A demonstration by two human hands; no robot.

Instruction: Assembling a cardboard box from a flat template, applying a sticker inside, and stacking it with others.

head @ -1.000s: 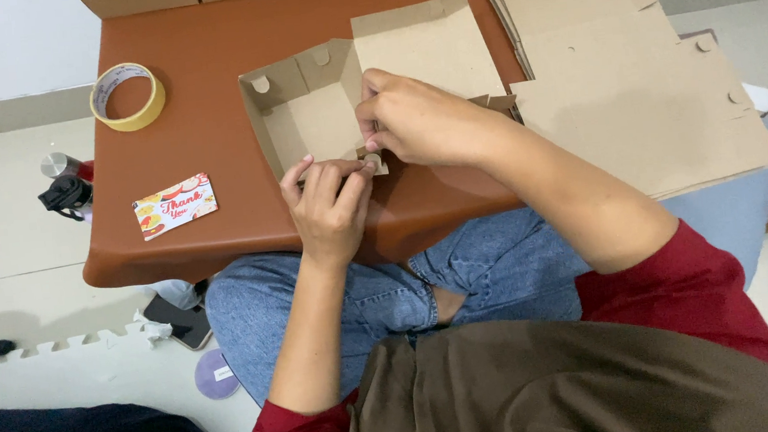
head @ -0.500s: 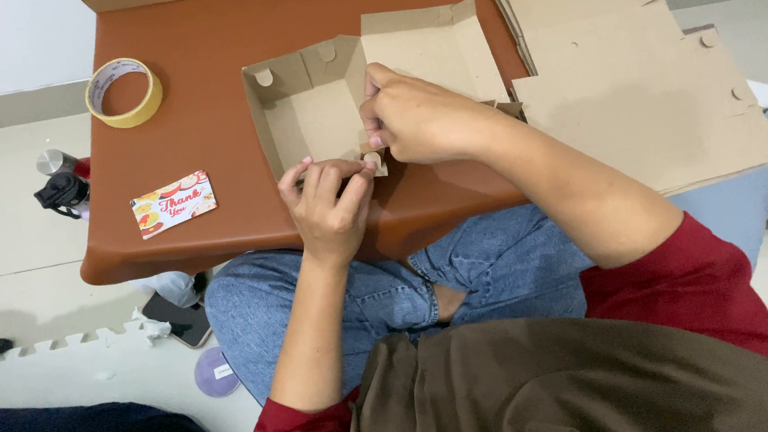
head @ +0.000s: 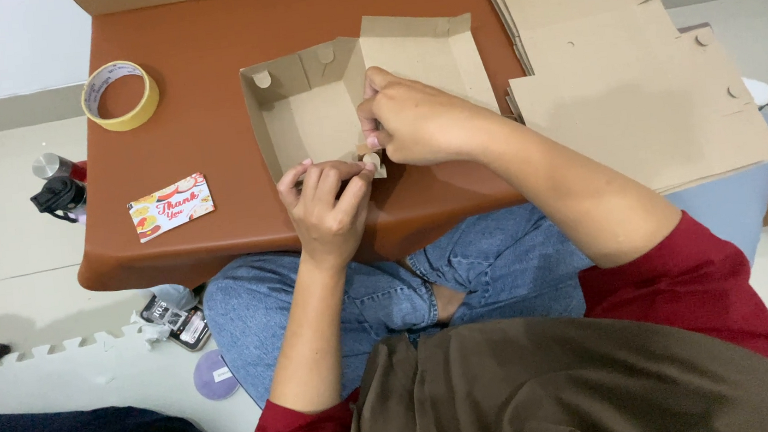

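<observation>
- Both hands meet at the near wall of the cardboard box (head: 315, 111), its long axis running away across the bench (head: 198, 102).
- Left hand (head: 328, 207) fingers pinch that wall's tab; right hand (head: 413, 121) fingers curl closed on it from the right.

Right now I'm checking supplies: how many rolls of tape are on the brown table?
1. The yellow tape roll lies flat near the brown table's far-left corner, apart from the half-folded cardboard box and the printed card. Others may be hidden outside the view.

One camera only, worn on the head of the seated person, looking steeply down and close over the lap; the brown table (head: 219, 230) fills the upper frame, floor showing at both sides
</observation>
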